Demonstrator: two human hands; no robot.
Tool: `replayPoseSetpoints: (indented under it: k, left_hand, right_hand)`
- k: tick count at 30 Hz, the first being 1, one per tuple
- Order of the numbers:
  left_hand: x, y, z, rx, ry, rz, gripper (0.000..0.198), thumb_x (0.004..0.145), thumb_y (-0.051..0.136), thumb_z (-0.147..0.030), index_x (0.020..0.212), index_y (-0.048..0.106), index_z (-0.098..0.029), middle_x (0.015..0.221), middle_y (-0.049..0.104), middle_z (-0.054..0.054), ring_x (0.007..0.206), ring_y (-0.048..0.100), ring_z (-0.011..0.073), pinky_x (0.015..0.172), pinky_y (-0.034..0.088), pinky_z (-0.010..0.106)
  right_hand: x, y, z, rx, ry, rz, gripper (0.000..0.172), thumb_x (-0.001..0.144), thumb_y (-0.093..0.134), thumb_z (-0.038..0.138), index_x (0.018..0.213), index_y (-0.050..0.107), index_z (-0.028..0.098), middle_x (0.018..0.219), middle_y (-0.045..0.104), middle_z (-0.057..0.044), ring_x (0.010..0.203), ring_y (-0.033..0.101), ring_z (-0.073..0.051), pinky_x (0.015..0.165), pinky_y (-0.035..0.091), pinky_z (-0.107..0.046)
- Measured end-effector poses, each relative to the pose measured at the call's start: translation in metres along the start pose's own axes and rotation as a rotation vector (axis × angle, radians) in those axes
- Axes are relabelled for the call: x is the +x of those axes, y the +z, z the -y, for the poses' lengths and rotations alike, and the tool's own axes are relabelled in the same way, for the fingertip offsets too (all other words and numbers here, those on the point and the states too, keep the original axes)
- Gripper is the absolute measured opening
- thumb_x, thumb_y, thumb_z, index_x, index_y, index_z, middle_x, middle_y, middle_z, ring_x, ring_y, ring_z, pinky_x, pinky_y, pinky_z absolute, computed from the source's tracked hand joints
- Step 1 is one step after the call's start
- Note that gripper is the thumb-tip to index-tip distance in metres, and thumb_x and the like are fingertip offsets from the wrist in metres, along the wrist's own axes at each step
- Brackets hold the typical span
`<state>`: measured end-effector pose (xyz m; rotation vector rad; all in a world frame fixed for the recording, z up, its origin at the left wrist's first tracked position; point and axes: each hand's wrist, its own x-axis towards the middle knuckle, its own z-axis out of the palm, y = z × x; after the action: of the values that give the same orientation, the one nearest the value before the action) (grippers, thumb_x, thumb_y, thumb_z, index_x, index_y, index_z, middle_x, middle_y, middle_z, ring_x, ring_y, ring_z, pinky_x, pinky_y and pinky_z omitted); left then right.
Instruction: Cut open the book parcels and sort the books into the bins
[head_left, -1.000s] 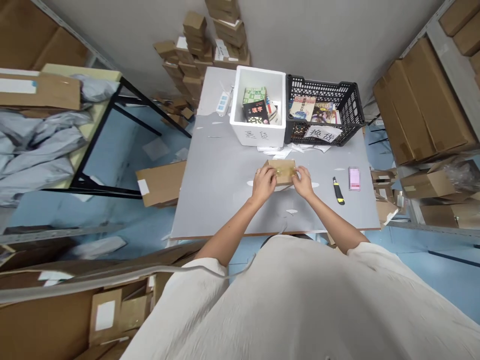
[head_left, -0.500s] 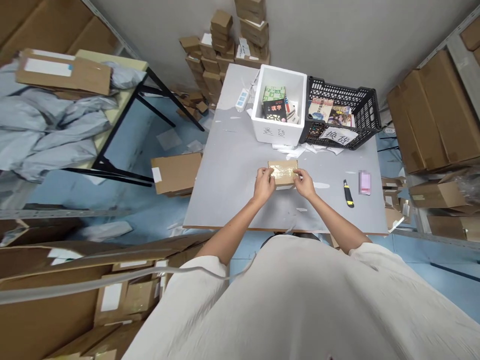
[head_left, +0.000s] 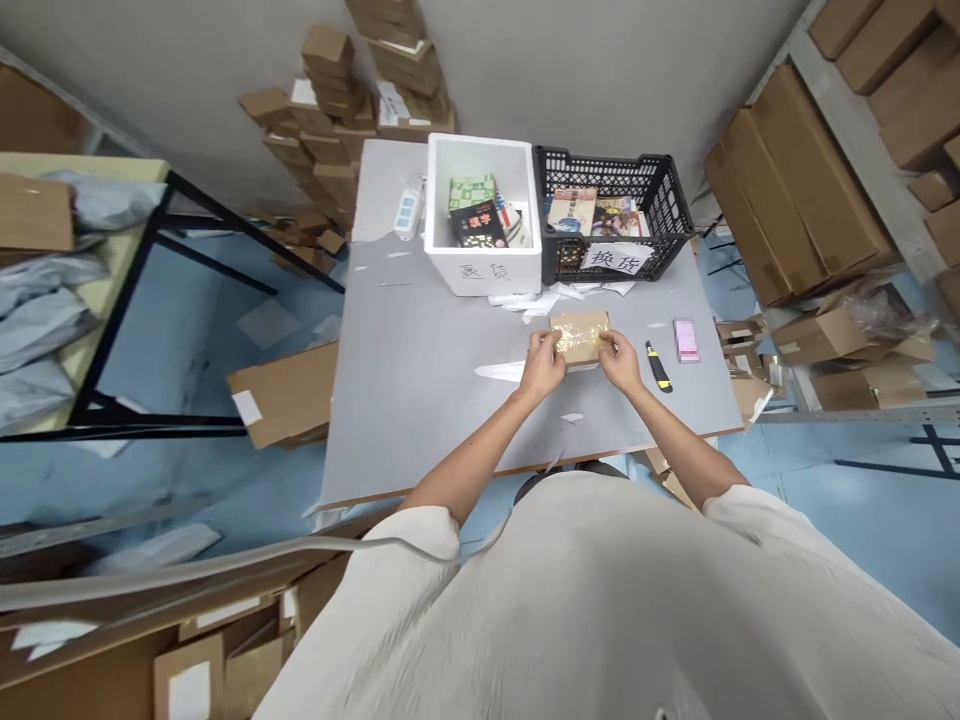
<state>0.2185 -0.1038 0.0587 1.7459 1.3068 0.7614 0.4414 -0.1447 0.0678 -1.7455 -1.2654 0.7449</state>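
Observation:
A small brown cardboard box (head_left: pixel 580 336) with shiny clear tape over its top is held between my two hands above the grey table (head_left: pixel 405 390). My left hand (head_left: pixel 544 366) grips its left end, fingers closed on the edge. At the right end, my right hand (head_left: pixel 619 361) pinches the other side. To the right lie a black and yellow utility knife (head_left: pixel 658 367) and a pink phone-like rectangle (head_left: pixel 685 341). Whether the box's underside touches the table is hidden.
Behind the box stand a white foam bin (head_left: pixel 484 272) and a black plastic crate (head_left: pixel 671 225), both with books inside. Paper scraps (head_left: pixel 536 300) lie before them. A power strip (head_left: pixel 408 213) sits at the back left. Stacked cartons (head_left: pixel 330 100) rise by the wall.
The view has swung to the right, so the table and bins appear further left. Both hands keep hold of the box, which sits slightly nearer the knife.

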Motion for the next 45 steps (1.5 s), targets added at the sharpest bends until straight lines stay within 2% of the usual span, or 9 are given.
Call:
replayPoseSetpoints:
  k: [5, 9, 12, 17, 21, 25, 32, 40, 45]
  left_hand:
    - [0.015, 0.042, -0.02, -0.005, 0.024, 0.102, 0.056, 0.096, 0.061, -0.015, 0.151, 0.065, -0.023, 0.152, 0.054, 0.016, 0.137, 0.065, 0.0314, 0.122, 0.056, 0.048]
    - [0.022, 0.061, -0.034, 0.125, 0.026, 0.155, 0.06, 0.093, 0.065, -0.014, 0.153, 0.066, -0.023, 0.158, 0.053, 0.021, 0.144, 0.06, 0.0403, 0.124, 0.051, 0.059]
    - [0.021, 0.066, -0.046, 0.233, 0.076, 0.13, 0.054, 0.093, 0.069, -0.017, 0.147, 0.069, -0.024, 0.166, 0.05, 0.022, 0.153, 0.051, 0.0469, 0.125, 0.047, 0.066]
    - [0.02, 0.062, -0.056, 0.251, 0.182, 0.155, 0.047, 0.108, 0.058, -0.03, 0.154, 0.065, -0.023, 0.154, 0.062, 0.019, 0.142, 0.061, 0.0392, 0.123, 0.05, 0.056]
    - [0.021, 0.047, -0.037, 0.325, 0.079, 0.047, 0.052, 0.109, 0.058, -0.035, 0.158, 0.061, -0.019, 0.154, 0.061, 0.022, 0.142, 0.061, 0.0421, 0.122, 0.051, 0.058]
    - [0.015, 0.028, 0.005, 0.298, -0.016, -0.01, 0.052, 0.106, 0.06, -0.029, 0.157, 0.062, -0.02, 0.16, 0.056, 0.022, 0.142, 0.062, 0.0422, 0.123, 0.052, 0.061]
    - [-0.013, 0.021, 0.062, 0.136, -0.156, -0.027, 0.049, 0.1, 0.062, -0.023, 0.148, 0.068, -0.023, 0.154, 0.056, 0.018, 0.138, 0.066, 0.0365, 0.125, 0.055, 0.058]
    - [-0.035, 0.024, 0.064, 0.144, -0.167, -0.066, 0.045, 0.1, 0.059, -0.019, 0.143, 0.07, -0.024, 0.147, 0.059, 0.016, 0.137, 0.066, 0.0333, 0.122, 0.056, 0.053]
    - [-0.041, 0.022, 0.044, 0.365, -0.147, -0.045, 0.044, 0.102, 0.058, -0.02, 0.144, 0.071, -0.025, 0.16, 0.057, 0.02, 0.148, 0.056, 0.0414, 0.121, 0.05, 0.062]
  right_hand:
    - [0.003, -0.044, -0.017, -0.014, 0.019, -0.064, 0.04, 0.087, 0.067, 0.036, 0.125, 0.077, 0.026, 0.148, 0.075, -0.012, 0.144, 0.065, -0.036, 0.135, 0.044, -0.059]
    - [0.001, -0.063, -0.027, -0.012, 0.031, -0.077, 0.043, 0.09, 0.068, 0.038, 0.131, 0.076, 0.027, 0.148, 0.076, -0.012, 0.144, 0.064, -0.036, 0.134, 0.045, -0.06]
    - [0.003, -0.06, -0.029, 0.02, 0.019, -0.031, 0.048, 0.094, 0.068, 0.045, 0.139, 0.072, 0.027, 0.151, 0.074, -0.013, 0.146, 0.063, -0.036, 0.131, 0.048, -0.06]
    - [0.015, -0.032, -0.027, 0.244, -0.013, 0.121, 0.054, 0.102, 0.062, 0.055, 0.148, 0.063, 0.027, 0.159, 0.069, -0.014, 0.146, 0.067, -0.031, 0.127, 0.054, -0.05]
    - [0.021, -0.016, -0.036, 0.122, 0.044, 0.136, 0.046, 0.101, 0.063, 0.05, 0.139, 0.069, 0.026, 0.157, 0.068, -0.015, 0.146, 0.065, -0.033, 0.129, 0.052, -0.055]
    - [0.018, -0.01, -0.053, -0.143, 0.116, 0.108, 0.034, 0.097, 0.067, 0.037, 0.128, 0.075, 0.026, 0.154, 0.068, -0.015, 0.158, 0.052, -0.036, 0.137, 0.04, -0.062]
    - [0.015, 0.006, -0.059, -0.241, 0.136, 0.239, 0.038, 0.094, 0.062, 0.028, 0.129, 0.075, 0.021, 0.147, 0.073, -0.017, 0.144, 0.064, -0.034, 0.131, 0.049, -0.055]
    - [0.003, 0.0, -0.067, -0.26, 0.07, 0.255, 0.038, 0.095, 0.064, 0.03, 0.129, 0.078, 0.022, 0.144, 0.076, -0.015, 0.143, 0.066, -0.034, 0.132, 0.048, -0.056]
    - [-0.007, -0.012, -0.083, -0.146, 0.058, 0.283, 0.041, 0.097, 0.07, 0.039, 0.134, 0.08, 0.026, 0.16, 0.068, -0.014, 0.154, 0.06, -0.033, 0.126, 0.055, -0.053]
